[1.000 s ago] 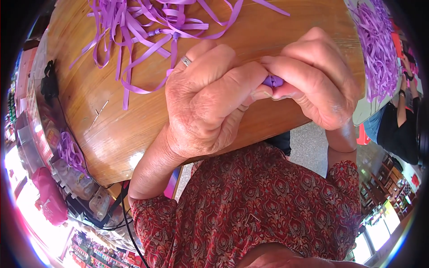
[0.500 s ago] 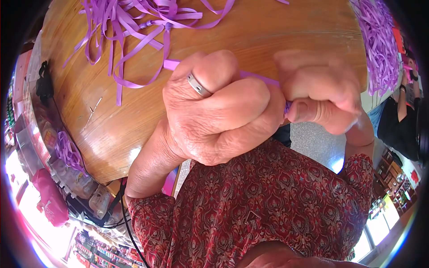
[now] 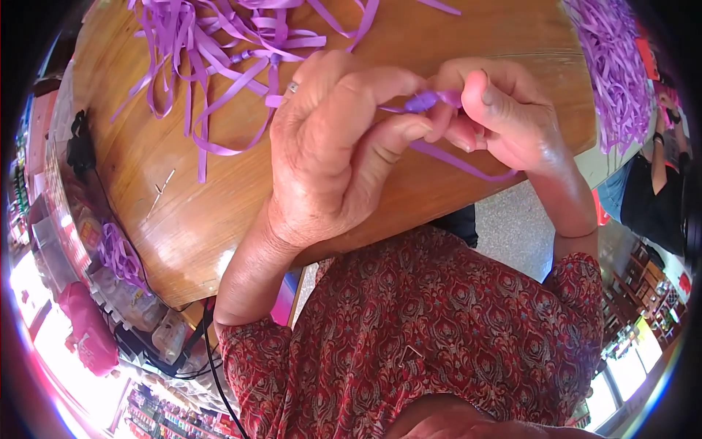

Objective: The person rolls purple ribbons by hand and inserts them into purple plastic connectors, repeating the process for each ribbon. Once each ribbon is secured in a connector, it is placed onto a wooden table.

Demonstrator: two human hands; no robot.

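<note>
— While both hands work above the table, what does the head view show?

— The left hand is curled, thumb and forefinger pinching one end of a small folded purple piece. The right hand is closed on the other end, fingertips bunched round it. So the piece sits between the two hands, held clear of the wood.

— And the strip?

— A purple ribbon runs from that piece down under the right hand, hanging loose past the left thumb. Beyond the left hand's knuckles lies a loose ribbon pile; a second heap sits off beyond the right hand.

— What could go wrong?

— I judge the fold could spring open if either pinch slackens, since the ribbon looks slick and narrow. The trailing tail might also snag on the table edge and tug the piece out of the fingers.
</note>
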